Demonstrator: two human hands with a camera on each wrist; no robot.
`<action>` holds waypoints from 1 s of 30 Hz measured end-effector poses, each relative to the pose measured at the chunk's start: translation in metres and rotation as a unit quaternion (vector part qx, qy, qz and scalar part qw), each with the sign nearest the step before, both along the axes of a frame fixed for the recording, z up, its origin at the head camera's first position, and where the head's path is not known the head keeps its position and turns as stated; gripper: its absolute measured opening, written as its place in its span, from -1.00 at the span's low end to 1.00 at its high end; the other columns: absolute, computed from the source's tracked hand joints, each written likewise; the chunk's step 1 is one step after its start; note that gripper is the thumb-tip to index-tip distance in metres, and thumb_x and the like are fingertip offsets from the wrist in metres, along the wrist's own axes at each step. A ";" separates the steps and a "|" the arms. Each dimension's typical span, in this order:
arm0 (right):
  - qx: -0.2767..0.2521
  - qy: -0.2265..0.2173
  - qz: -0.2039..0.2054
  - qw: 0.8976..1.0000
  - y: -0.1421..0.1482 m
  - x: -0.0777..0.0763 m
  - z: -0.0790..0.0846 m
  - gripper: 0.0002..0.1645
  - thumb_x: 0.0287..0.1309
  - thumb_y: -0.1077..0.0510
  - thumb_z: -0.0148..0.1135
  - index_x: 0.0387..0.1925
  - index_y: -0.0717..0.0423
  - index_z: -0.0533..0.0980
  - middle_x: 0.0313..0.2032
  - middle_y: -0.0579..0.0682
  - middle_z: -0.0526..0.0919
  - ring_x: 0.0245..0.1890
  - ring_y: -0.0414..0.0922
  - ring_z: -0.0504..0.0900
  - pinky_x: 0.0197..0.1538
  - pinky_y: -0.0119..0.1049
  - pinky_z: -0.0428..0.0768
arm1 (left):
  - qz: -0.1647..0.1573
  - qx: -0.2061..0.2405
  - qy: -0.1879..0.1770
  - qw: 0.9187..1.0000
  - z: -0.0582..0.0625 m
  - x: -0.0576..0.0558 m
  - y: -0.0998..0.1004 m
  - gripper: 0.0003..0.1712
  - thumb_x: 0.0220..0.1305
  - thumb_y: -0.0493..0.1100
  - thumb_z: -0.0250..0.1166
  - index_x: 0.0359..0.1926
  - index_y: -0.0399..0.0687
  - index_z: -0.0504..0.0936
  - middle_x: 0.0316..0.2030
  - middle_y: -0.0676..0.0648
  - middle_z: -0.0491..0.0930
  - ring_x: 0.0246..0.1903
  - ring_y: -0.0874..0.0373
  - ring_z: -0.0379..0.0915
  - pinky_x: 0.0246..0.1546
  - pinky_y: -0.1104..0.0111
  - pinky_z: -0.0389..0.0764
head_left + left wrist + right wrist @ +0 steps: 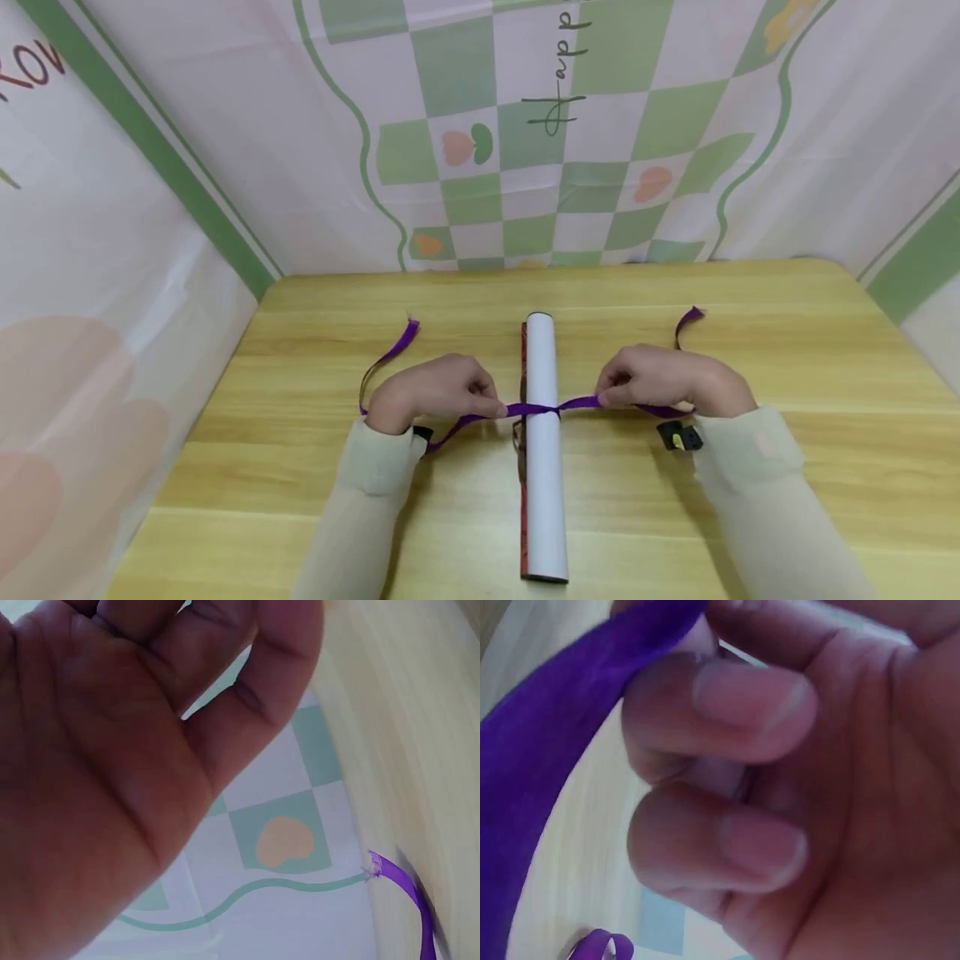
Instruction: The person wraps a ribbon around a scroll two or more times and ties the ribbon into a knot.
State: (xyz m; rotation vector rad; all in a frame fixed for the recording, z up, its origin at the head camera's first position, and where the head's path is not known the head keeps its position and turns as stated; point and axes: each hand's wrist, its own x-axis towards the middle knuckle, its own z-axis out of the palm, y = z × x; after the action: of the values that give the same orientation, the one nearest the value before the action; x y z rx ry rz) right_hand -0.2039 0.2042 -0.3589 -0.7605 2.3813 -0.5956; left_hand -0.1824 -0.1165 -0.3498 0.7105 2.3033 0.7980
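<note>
A white rolled-up scroll [546, 492] with a red patterned strip along its left side lies lengthwise on the table. Across its middle runs a purple ribbon [577, 402], its two parts meeting on top of the roll. On the left, the thumb and fingertips of my left hand [442, 387] pinch the ribbon close beside the roll. My right hand [663, 379] pinches the other side, a little farther out. In the right wrist view the ribbon [547, 750] passes in front of curled fingers [712, 840]. The left wrist view mostly shows my palm [97, 787]; the pinching fingertips fall outside it.
Beneath everything is a wood-grain table [247, 492]. Loose ribbon ends [393, 346] trail past both wrists toward the back. Behind the table's far edge hangs a green-and-white checked cloth [525, 183]. A small black device [678, 436] sits at the right wrist.
</note>
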 end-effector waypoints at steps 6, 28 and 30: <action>-0.025 -0.082 -0.008 0.996 -0.004 0.007 0.003 -0.60 0.33 0.02 0.40 -0.58 0.11 0.55 -0.63 -0.23 0.36 -0.56 -0.28 0.31 -0.42 -0.42 0.29 | -0.026 0.018 0.000 1.000 0.004 0.002 -0.001 -0.56 0.50 0.03 0.32 -0.50 -0.12 0.63 -0.62 0.16 0.32 -0.59 0.28 0.18 -0.46 0.43 0.31; -0.319 -0.095 0.101 0.938 -0.001 0.012 0.017 -0.61 0.54 0.38 0.03 -0.38 0.08 0.67 -0.23 0.14 0.64 -0.14 -0.02 0.60 -0.02 -0.22 0.61 | -0.099 0.170 -0.106 0.975 0.028 0.012 -0.013 -0.69 0.52 -0.15 0.30 -0.43 -0.13 0.70 -0.63 0.11 0.36 -0.66 0.23 0.10 -0.61 0.42 0.16; -0.325 -0.085 0.081 0.938 0.000 0.013 0.019 -0.61 0.55 0.36 0.02 -0.38 0.08 0.65 -0.16 0.15 0.63 -0.08 0.00 0.59 0.01 -0.19 0.62 | -0.113 0.190 -0.101 0.970 0.031 0.013 -0.015 -0.75 0.51 -0.19 0.30 -0.37 -0.18 0.72 -0.59 0.09 0.40 -0.64 0.22 0.13 -0.57 0.43 0.19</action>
State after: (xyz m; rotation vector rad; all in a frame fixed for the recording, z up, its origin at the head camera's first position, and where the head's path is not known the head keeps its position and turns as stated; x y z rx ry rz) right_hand -0.1909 0.2039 -0.3402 -1.1094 1.9311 -1.3472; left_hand -0.1697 -0.1310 -0.3189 0.9877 1.8649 1.1584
